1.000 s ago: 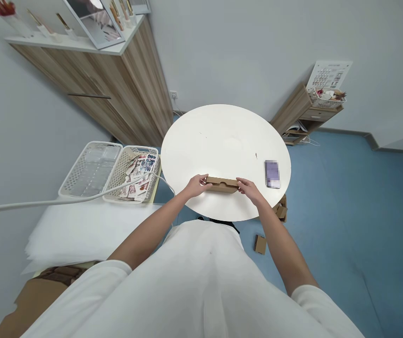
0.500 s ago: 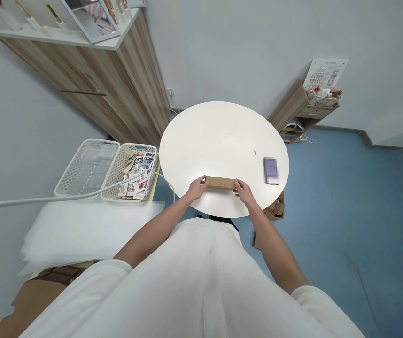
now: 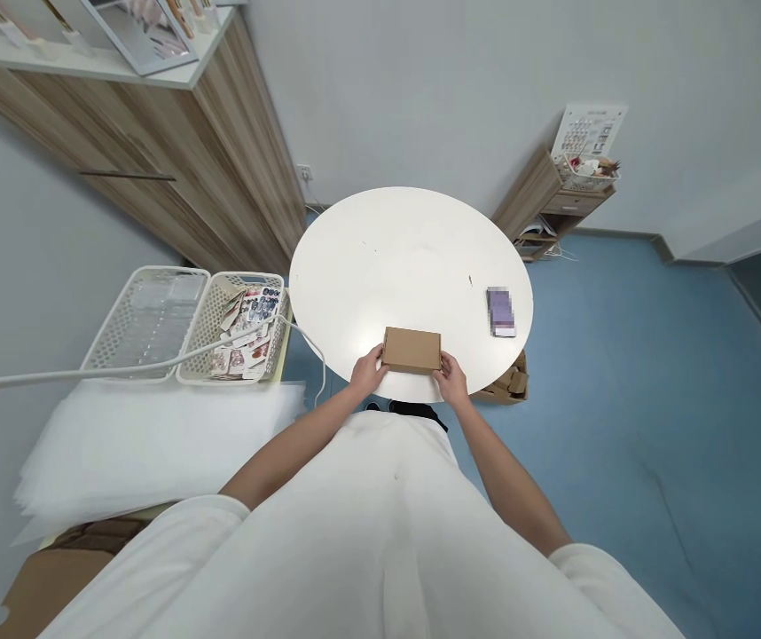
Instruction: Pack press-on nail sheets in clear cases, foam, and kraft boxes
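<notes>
A small brown cardboard box (image 3: 411, 349), closed, is at the near side of the white oval table (image 3: 413, 240), its broad top face turned up. My left hand (image 3: 368, 370) grips its left end, and my right hand (image 3: 451, 379) grips the right end near the front corner. The fingers of both hands are partly hidden by the box. Whether the box rests on the tabletop or is held just above it, I cannot tell.
A purple and white item (image 3: 501, 312), blurred, lies at the table's right. Left of the table stand a white basket of printed cards (image 3: 247, 333), a basket of clear plastic pieces (image 3: 154, 319) and white sheets (image 3: 160, 435). A white cable (image 3: 121, 368) crosses there. An open carton (image 3: 510, 383) is under the table's right edge.
The box has been tipped between my hands: its narrow side faced me before, and now its wide top shows. The whole view has shifted slightly.
</notes>
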`<action>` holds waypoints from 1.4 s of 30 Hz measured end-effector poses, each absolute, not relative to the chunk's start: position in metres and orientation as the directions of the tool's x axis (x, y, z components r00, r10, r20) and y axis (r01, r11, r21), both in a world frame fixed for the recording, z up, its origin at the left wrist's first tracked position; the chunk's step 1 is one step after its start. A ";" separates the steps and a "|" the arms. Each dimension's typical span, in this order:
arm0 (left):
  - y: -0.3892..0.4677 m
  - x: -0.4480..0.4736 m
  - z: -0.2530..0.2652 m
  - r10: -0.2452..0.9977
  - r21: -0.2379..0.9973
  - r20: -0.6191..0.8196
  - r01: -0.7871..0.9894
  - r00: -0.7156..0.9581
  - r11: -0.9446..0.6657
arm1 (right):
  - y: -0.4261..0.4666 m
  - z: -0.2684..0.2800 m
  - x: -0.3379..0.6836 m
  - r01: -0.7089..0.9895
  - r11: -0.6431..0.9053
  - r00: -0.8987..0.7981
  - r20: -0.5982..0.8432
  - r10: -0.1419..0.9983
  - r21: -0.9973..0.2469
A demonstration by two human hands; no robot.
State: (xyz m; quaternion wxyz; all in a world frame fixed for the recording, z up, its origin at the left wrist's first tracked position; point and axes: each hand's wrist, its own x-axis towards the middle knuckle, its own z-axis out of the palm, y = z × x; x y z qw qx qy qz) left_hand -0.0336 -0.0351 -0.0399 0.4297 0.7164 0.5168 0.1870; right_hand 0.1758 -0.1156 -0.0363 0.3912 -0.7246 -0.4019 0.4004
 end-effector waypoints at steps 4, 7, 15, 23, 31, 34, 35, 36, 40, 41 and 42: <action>-0.041 -0.034 -0.040 0.892 0.790 -0.190 0.604 0.411 -0.110 | -0.124 -0.038 0.173 0.294 -0.381 0.326 -0.283 0.902 -0.876; -0.046 -0.034 -0.038 0.897 0.746 -0.261 0.664 0.357 -0.047 | -0.124 -0.032 0.175 0.341 -0.412 0.323 -0.306 0.895 -0.845; -0.037 -0.023 -0.034 0.883 0.700 -0.375 0.711 0.281 0.071 | -0.100 -0.006 0.182 0.278 -0.656 0.382 -0.546 0.746 -0.702; -0.038 -0.017 -0.034 0.890 0.758 -0.353 0.646 0.289 0.091 | -0.094 0.002 0.165 0.149 -0.682 0.272 -0.633 0.724 -0.716; -0.043 -0.016 -0.037 0.904 0.801 -0.357 0.576 0.236 0.166 | -0.097 -0.001 0.168 0.163 -0.636 0.243 -0.593 0.767 -0.755; -0.045 -0.016 -0.041 0.913 0.814 -0.342 0.556 0.223 0.169 | -0.098 -0.001 0.179 0.188 -0.609 0.121 -0.597 0.793 -0.771; -0.046 -0.015 -0.042 0.916 0.818 -0.335 0.551 0.220 0.166 | -0.098 -0.001 0.184 0.199 -0.593 0.094 -0.588 0.804 -0.780; -0.048 -0.012 -0.042 0.920 0.822 -0.325 0.546 0.218 0.161 | -0.100 -0.001 0.190 0.212 -0.574 0.079 -0.571 0.817 -0.791; -0.055 0.014 -0.035 0.934 0.834 -0.273 0.541 0.231 0.110 | -0.115 -0.001 0.222 0.287 -0.485 0.146 -0.462 0.875 -0.826; -0.056 0.026 -0.031 0.931 0.831 -0.266 0.548 0.248 0.092 | -0.121 -0.001 0.233 0.312 -0.473 0.189 -0.434 0.881 -0.824; -0.058 0.038 -0.026 0.926 0.827 -0.263 0.558 0.272 0.071 | -0.129 -0.002 0.245 0.338 -0.466 0.239 -0.404 0.883 -0.818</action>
